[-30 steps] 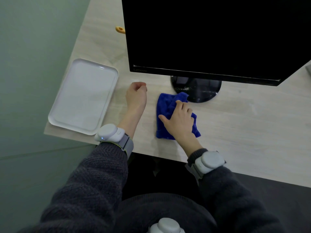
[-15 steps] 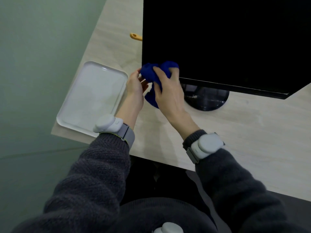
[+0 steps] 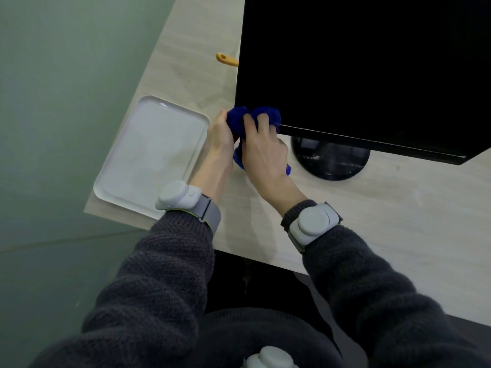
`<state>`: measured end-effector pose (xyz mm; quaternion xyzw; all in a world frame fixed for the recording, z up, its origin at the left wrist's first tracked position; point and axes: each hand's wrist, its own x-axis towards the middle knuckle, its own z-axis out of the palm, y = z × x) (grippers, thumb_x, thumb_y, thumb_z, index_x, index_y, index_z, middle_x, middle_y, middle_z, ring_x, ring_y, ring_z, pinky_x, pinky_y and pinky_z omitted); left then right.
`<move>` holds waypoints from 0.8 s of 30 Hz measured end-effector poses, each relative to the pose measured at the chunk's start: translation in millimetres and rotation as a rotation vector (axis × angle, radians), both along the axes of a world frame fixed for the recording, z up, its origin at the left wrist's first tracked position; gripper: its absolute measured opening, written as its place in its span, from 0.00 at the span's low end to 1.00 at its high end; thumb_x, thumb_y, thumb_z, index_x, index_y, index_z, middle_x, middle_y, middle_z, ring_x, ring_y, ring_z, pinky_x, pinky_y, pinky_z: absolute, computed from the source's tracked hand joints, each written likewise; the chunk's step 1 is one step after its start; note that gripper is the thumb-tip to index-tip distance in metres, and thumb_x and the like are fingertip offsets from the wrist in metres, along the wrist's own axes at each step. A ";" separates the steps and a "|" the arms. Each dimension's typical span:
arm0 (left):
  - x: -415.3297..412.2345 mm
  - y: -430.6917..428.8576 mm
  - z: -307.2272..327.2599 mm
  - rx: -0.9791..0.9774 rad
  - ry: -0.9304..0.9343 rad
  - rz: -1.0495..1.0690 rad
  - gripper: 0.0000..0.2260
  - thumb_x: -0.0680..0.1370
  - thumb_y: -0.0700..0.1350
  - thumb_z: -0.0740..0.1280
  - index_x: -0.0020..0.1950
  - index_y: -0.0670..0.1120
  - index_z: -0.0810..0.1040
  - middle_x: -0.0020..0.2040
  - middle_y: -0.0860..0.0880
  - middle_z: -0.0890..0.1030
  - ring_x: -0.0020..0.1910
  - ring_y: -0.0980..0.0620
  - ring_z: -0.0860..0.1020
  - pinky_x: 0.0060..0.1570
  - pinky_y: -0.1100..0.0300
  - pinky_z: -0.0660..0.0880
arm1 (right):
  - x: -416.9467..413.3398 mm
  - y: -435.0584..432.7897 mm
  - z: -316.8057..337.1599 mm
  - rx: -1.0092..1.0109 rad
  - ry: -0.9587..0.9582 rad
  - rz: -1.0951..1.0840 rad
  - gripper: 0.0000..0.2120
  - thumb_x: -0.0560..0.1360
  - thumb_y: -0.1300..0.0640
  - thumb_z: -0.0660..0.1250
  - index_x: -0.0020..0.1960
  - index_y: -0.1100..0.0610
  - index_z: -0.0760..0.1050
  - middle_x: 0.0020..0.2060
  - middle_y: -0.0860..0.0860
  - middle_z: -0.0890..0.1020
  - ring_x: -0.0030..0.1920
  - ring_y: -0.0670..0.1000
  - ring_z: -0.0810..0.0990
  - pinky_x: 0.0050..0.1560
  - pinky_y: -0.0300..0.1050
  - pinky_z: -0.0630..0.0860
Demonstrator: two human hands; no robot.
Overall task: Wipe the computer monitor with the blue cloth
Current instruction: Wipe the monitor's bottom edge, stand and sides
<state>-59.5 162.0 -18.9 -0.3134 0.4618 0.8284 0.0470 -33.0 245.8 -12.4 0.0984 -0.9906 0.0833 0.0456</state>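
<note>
Left hand (image 3: 219, 135), right hand (image 3: 266, 152): perhaps touching

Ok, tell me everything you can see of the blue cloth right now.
The blue cloth is deep blue and looks like plush, soft fabric. It is bunched into a wad, not spread flat. The left hand and right hand both grip it, holding it at the lower left corner of the monitor. A loose end hangs down between the hands. Whether it presses on the screen cannot be told.
</note>
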 end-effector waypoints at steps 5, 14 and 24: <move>-0.2 4.0 -6.0 0.023 -0.006 0.051 0.16 0.81 0.47 0.54 0.43 0.45 0.79 0.40 0.48 0.81 0.41 0.52 0.79 0.44 0.61 0.75 | -0.6 10.8 2.6 0.018 -0.001 0.052 0.21 0.73 0.60 0.65 0.65 0.60 0.70 0.56 0.60 0.75 0.46 0.60 0.78 0.29 0.50 0.73; -6.7 19.5 -8.4 -0.001 -0.060 0.170 0.12 0.80 0.44 0.54 0.43 0.46 0.75 0.40 0.48 0.78 0.37 0.53 0.76 0.39 0.67 0.72 | 11.2 87.4 -0.3 -0.064 0.040 -0.133 0.17 0.77 0.59 0.64 0.65 0.62 0.71 0.56 0.62 0.74 0.49 0.62 0.77 0.33 0.52 0.76; 3.0 61.6 -2.5 0.264 -0.032 0.140 0.19 0.82 0.52 0.51 0.60 0.43 0.75 0.50 0.43 0.78 0.52 0.45 0.76 0.52 0.55 0.71 | 7.0 60.7 2.6 -0.045 -0.054 0.022 0.22 0.76 0.58 0.63 0.69 0.58 0.69 0.59 0.61 0.73 0.51 0.62 0.76 0.30 0.49 0.71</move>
